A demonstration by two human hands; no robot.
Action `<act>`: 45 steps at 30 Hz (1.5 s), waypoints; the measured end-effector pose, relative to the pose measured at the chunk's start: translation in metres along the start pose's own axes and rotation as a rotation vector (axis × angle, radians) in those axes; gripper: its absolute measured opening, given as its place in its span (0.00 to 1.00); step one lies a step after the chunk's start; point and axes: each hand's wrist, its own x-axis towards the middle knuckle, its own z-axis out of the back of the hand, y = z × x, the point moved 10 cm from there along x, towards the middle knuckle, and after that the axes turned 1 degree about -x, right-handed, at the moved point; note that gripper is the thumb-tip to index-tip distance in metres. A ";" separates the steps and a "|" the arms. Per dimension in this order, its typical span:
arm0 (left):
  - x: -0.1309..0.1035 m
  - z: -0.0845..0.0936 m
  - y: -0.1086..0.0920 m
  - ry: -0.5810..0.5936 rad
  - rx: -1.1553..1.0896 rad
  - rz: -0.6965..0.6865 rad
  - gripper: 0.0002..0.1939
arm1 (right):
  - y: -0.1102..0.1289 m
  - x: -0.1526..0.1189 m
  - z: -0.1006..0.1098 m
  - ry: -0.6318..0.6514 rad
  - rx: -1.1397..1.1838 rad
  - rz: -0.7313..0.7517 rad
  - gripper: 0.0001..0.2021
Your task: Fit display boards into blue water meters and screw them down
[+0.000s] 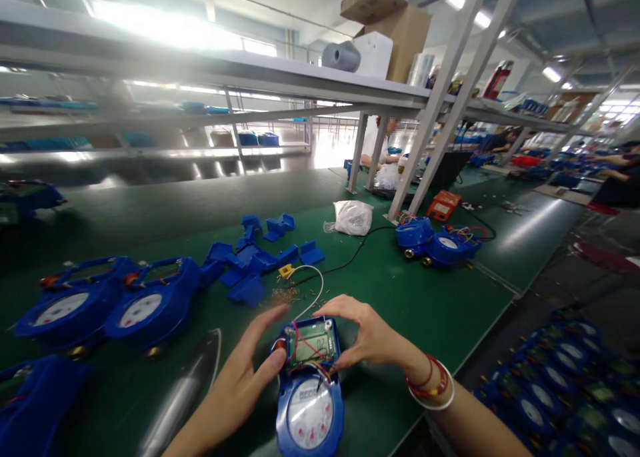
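Meter (310,400) lay dial-up on the desk (395,304), btwn our two hands. Our R hand (373,334) gripped the upper RH side of its blue housing (337,336), thumb low, fingers up top; our L hand (250,357) was spread open, thumb against the opp. edge, fingertips blurred. Step in hand, we judged, was steadying the housing. To do that well, we needed pressure on the rim only, i.e. none on the LCD (324,346) or PCB (299,356), & the thin red wires (311,343) clear of our thumbs. Slack in the white cable (321,282), w/ its yellow connector (286,270), mattered too, since a tug could've strained the joints.

Containers: the housing's open upper compartment held PCB, LCD & wires. A whitish plastic bag (353,217) sat past the blue plastic parts (250,260); contents unclear. Brass-colored screws (287,296) lay loose, approx. a small heap. Up on the shelf (280,77), a cardboard box (407,34) had a flap up, but we couldn't see inside.
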 end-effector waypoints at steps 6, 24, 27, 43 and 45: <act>0.011 -0.006 -0.008 0.117 -0.031 0.020 0.24 | 0.045 0.000 0.021 -0.140 -0.384 0.249 0.29; 0.023 -0.020 -0.040 -0.014 -0.695 0.203 0.21 | 0.011 -0.015 -0.002 -0.241 0.358 -0.122 0.39; 0.022 -0.018 -0.045 -0.002 -0.620 0.153 0.21 | -0.001 -0.008 -0.011 -0.301 0.657 -0.277 0.28; 0.002 -0.042 -0.036 -0.116 -1.050 0.341 0.18 | 0.021 0.017 0.017 -0.465 0.142 -0.255 0.05; 0.000 -0.038 -0.031 -0.134 -1.001 0.339 0.17 | 0.023 0.018 0.016 -0.476 0.122 -0.240 0.05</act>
